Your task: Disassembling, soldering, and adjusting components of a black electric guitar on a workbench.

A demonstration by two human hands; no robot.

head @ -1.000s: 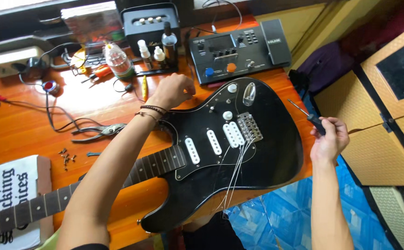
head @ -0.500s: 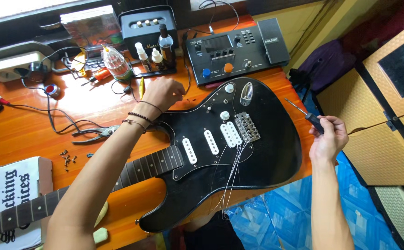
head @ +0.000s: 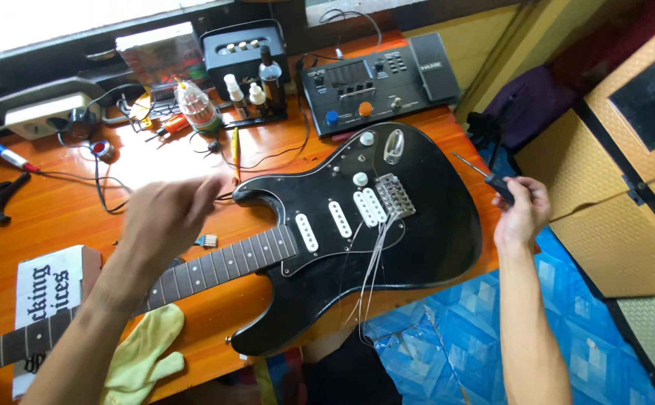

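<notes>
A black pedal board sits at the back of the orange table. Left of the board stand small bottles before a black speaker; a yellow-green cloth lies at the table's front edge.

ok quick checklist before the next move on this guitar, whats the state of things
1. Screwdriver gripped in right hand: ok.
2. Left hand free of tools: cannot tell, blurred.
3. Guitar lying flat on the table: ok.
4. Strings seated and taut: not ok, they hang loose off the body.
5. Yellow cloth off the fretboard: ok.
6. Small bottles upright, away from the guitar: ok.
</notes>
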